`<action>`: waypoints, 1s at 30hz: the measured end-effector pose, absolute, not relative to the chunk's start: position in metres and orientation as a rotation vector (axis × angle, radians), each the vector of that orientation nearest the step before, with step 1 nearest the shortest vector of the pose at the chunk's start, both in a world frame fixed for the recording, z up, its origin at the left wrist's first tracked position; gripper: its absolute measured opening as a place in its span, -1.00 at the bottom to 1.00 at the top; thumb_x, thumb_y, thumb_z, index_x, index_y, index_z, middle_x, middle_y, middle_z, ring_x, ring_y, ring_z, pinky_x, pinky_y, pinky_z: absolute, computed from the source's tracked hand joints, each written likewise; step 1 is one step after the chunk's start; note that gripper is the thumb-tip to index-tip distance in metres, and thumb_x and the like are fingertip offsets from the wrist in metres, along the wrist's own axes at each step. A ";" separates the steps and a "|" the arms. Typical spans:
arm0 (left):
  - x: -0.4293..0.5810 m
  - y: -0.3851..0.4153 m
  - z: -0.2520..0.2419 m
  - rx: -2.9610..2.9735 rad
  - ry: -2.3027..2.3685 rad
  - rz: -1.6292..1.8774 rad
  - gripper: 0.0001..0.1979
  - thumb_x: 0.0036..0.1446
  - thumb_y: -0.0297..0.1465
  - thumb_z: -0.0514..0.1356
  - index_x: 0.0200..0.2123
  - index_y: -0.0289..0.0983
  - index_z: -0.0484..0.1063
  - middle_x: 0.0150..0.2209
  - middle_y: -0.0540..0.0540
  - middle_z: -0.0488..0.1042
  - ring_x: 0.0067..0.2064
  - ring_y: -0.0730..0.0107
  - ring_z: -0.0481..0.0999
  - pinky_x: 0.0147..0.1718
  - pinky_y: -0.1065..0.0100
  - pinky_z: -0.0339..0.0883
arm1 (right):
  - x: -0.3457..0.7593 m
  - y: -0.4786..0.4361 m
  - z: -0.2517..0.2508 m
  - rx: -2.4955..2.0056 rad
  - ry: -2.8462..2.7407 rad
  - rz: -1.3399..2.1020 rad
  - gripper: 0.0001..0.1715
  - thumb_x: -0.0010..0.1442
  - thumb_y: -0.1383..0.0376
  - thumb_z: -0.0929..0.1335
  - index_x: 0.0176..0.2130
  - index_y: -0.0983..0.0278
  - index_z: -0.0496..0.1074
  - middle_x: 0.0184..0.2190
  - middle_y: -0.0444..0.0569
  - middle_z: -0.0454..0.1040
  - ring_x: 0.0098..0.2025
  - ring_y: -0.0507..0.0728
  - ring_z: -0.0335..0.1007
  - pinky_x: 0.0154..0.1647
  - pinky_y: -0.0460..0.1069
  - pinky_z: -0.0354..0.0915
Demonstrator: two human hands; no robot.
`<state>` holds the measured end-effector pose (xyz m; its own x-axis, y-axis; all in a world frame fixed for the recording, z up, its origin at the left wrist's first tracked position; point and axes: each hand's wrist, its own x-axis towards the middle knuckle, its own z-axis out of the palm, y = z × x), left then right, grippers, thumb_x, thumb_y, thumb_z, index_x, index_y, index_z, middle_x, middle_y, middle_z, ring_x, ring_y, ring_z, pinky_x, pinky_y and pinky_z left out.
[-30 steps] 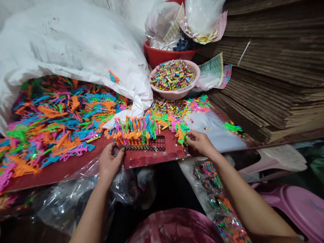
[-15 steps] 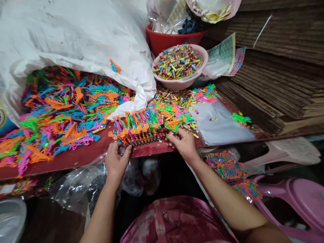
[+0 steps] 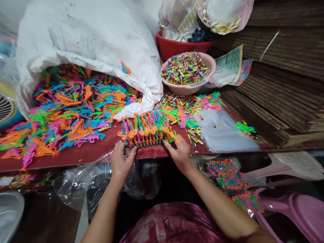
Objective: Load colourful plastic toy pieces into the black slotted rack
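Left hand (image 3: pixel 123 160) curled, fingers bunched at the left end of a black plastic grid rack (image 3: pixel 149 144); whether it grips the rack cannot be told. Right hand (image 3: pixel 179 152) half-open, fingertips (image 3: pixel 167 143) at the right end of the row, on or just beside an orange piece. Hands narrowly apart, the row between them.

Rack lies at the near edge of a red-painted board (image 3: pixel 83 158), with its row of orange-capped plastic toys (image 3: pixel 148 130) standing upright and fanning away from the person. A strip of scuffed red surface lies in front of the rack; beyond the board edge, a crumpled clear plastic bag (image 3: pixel 81 182) hangs below.

Left of the row: heaped flat neon plastic pieces (image 3: pixel 76 108), spilling from a woven white sack (image 3: pixel 81 44). Right: small striped cylinders (image 3: pixel 177 101) scattered up to a smooth clear plastic sheet (image 3: pixel 225 131). Behind: a pink basin (image 3: pixel 188 76) full of the cylinders, touching a red basin (image 3: pixel 172 47). Far right: ridged corrugated cardboard sheets (image 3: pixel 278 101), stacked.
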<state>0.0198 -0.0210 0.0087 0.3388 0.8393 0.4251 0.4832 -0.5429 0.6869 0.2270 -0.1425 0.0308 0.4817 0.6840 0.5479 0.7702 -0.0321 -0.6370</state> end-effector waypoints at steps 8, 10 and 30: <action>0.020 -0.019 0.006 2.186 1.121 1.111 -0.78 0.18 -0.20 0.20 -0.28 -0.24 0.38 -0.32 -0.03 0.35 -0.23 0.28 0.40 -0.23 0.30 0.25 | 0.231 -0.136 0.035 -1.748 -1.324 -0.132 -0.68 0.31 0.18 0.31 -0.47 0.21 0.27 -0.48 -0.11 0.31 -0.40 0.08 0.26 -0.34 -0.05 0.16; 0.020 -0.019 0.005 2.181 1.124 1.110 -0.78 0.18 -0.20 0.20 -0.27 -0.24 0.39 -0.32 -0.03 0.36 -0.23 0.28 0.41 -0.22 0.30 0.26 | 0.234 -0.133 0.034 -1.737 -1.334 -0.135 -0.66 0.28 0.19 0.32 -0.50 0.21 0.23 -0.50 -0.13 0.29 -0.42 0.07 0.23 -0.37 -0.06 0.13; 0.019 -0.021 0.009 2.162 1.121 1.073 -0.80 0.19 -0.22 0.19 -0.29 -0.24 0.37 -0.33 -0.03 0.33 -0.24 0.28 0.38 -0.25 0.30 0.23 | 0.253 -0.130 0.048 -1.996 -1.769 -0.113 -0.69 0.30 0.30 0.27 -0.49 0.26 0.29 -0.47 -0.03 0.38 -0.44 0.08 0.24 -0.38 -0.04 0.05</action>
<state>0.0191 -0.0207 0.0090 0.3583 0.8320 0.4236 0.4596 -0.5521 0.6957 0.2527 -0.1299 0.0476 0.1664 0.9176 0.3610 0.9559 -0.0602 -0.2873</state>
